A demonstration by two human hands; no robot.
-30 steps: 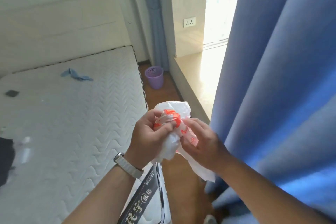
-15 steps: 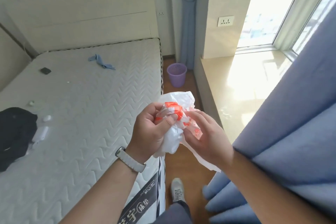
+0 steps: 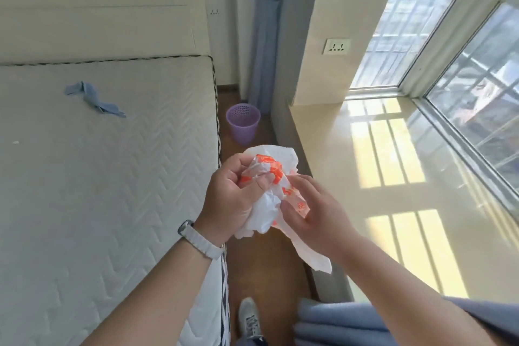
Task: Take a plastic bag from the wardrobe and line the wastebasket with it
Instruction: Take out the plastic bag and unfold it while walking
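Observation:
A crumpled white plastic bag with orange print (image 3: 268, 206) is held in front of me at chest height, over the wooden floor strip. My left hand (image 3: 233, 196), with a pale watch on its wrist, grips the bag's upper bunch with curled fingers and thumb. My right hand (image 3: 311, 213) pinches the bag's right side, and a loose tail of plastic hangs below it. The purple mesh wastebasket (image 3: 243, 124) stands upright on the floor further ahead, between the bed and the window ledge, with nothing visible inside.
A bare white mattress (image 3: 98, 191) fills the left, with a blue cloth (image 3: 94, 100) lying on it. A sunlit window ledge (image 3: 387, 177) runs along the right. A blue curtain (image 3: 351, 323) bunches at the lower right. My shoe (image 3: 248, 317) is on the narrow wooden floor.
I have walked forward along the aisle, past the blue curtain; the wastebasket is nearer and the window is now in full view. Both hands keep working the bag.

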